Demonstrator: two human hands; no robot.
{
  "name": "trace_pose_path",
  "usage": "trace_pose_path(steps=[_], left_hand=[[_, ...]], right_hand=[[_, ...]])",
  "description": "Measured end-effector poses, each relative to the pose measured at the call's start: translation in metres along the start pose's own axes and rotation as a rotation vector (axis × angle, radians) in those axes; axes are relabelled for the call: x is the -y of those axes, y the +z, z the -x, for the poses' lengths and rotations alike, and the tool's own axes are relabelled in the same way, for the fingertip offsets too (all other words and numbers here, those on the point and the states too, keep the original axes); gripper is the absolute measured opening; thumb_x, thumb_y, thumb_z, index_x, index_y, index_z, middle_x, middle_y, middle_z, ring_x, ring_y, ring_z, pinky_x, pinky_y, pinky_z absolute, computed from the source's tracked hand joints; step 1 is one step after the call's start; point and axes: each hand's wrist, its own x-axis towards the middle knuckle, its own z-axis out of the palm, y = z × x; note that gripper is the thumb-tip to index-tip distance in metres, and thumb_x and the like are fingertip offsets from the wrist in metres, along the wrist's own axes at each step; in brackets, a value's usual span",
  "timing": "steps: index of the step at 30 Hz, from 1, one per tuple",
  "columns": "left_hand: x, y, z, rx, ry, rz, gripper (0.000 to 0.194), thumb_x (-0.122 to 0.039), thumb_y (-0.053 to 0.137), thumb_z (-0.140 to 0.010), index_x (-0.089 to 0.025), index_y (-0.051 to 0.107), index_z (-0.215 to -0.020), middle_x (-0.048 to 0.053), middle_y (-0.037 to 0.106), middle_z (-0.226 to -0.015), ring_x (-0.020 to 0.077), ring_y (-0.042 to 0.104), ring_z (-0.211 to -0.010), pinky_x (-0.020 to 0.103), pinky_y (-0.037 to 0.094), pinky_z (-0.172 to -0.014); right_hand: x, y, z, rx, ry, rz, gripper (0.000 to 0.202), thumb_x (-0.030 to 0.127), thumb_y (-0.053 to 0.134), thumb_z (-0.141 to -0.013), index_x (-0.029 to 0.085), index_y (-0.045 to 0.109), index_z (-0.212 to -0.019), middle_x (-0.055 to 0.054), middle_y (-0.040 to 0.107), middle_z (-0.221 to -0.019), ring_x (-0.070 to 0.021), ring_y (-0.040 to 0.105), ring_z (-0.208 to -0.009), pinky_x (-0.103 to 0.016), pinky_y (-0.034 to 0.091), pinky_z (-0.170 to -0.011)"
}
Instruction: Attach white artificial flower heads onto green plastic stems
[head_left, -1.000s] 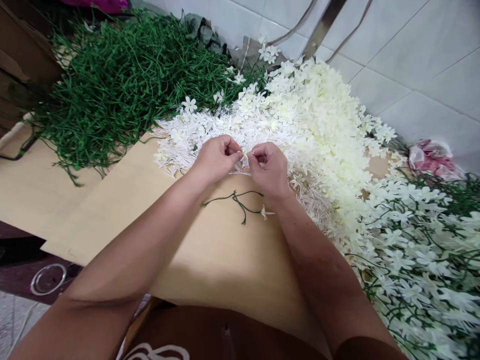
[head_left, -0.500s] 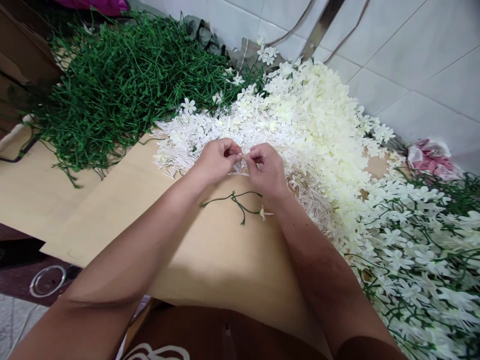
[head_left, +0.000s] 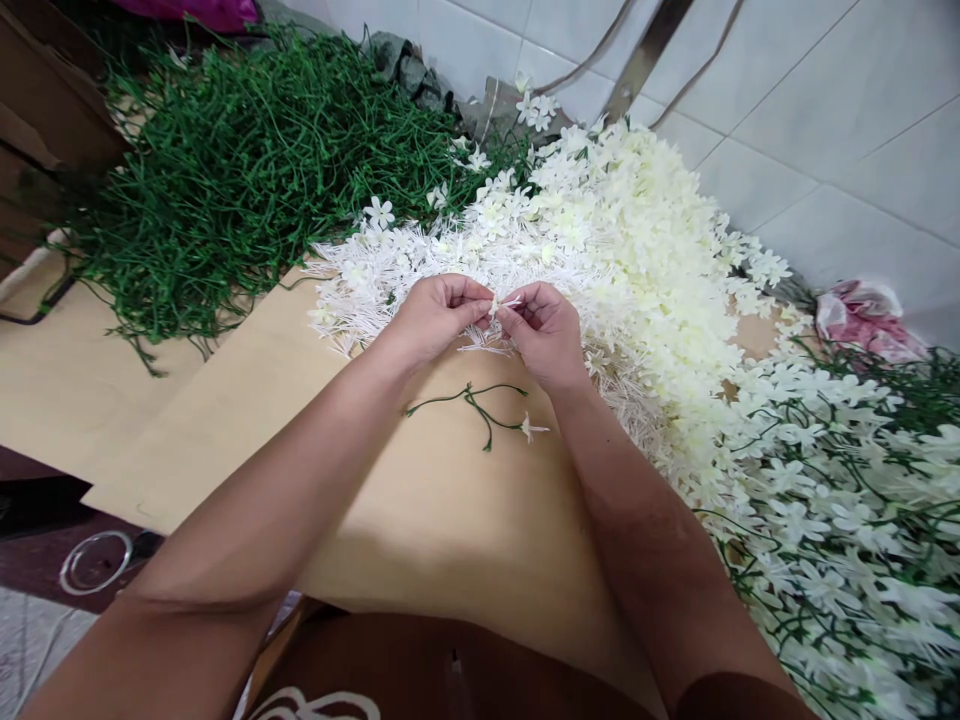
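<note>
A small white artificial flower point(head_left: 496, 304) is pinched between the fingertips of both hands, low over the near edge of a heap of white stamens. My left hand point(head_left: 442, 315) grips it from the left, thumb and forefinger closed. From the right, my right hand point(head_left: 546, 335) closes on it, and a thin white tip shows between the fingers. Fingertips cover much of the flower. Just below the hands, a green plastic stem point(head_left: 480, 402) with several branches lies on the tan board point(head_left: 420, 490), one white flower point(head_left: 529, 429) on a branch end.
Green plastic stems point(head_left: 262, 170) are heaped at the back left. White stamens point(head_left: 420, 265) and loose cream-white petals point(head_left: 645, 230) are piled behind the hands and to the right. Assembled flower sprays point(head_left: 832, 500) fill the right side. A tiled wall point(head_left: 847, 130) closes off the back.
My right hand has shifted slightly right, and its fingers have opened out a little around the flower. More white of the flower shows between the fingertips. My left hand has hardly moved.
</note>
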Motion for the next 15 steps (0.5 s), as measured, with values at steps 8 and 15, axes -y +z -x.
trace_pose_path(steps=[8, 15], left_hand=[[-0.005, -0.008, 0.002, 0.104, 0.011, -0.058, 0.002, -0.012, 0.066, -0.073, -0.012, 0.064, -0.071, 0.000, 0.065, -0.062, 0.0097, 0.061, -0.060, 0.025, 0.050, -0.067], [-0.005, -0.007, 0.001, 0.143, -0.031, -0.046, 0.012, -0.021, 0.069, -0.077, -0.013, 0.062, -0.069, 0.000, 0.064, -0.060, 0.0108, 0.063, -0.061, 0.026, 0.050, -0.069]], right_hand=[[0.010, 0.000, 0.002, 0.019, -0.029, 0.032, 0.036, 0.052, 0.075, -0.071, 0.021, 0.055, -0.075, 0.003, 0.057, -0.070, -0.0102, 0.059, -0.063, -0.028, 0.051, -0.062], [0.012, -0.001, 0.000, 0.022, -0.043, -0.043, 0.048, 0.062, 0.076, -0.063, 0.024, 0.055, -0.085, 0.003, 0.060, -0.077, -0.0100, 0.061, -0.065, -0.027, 0.054, -0.062]])
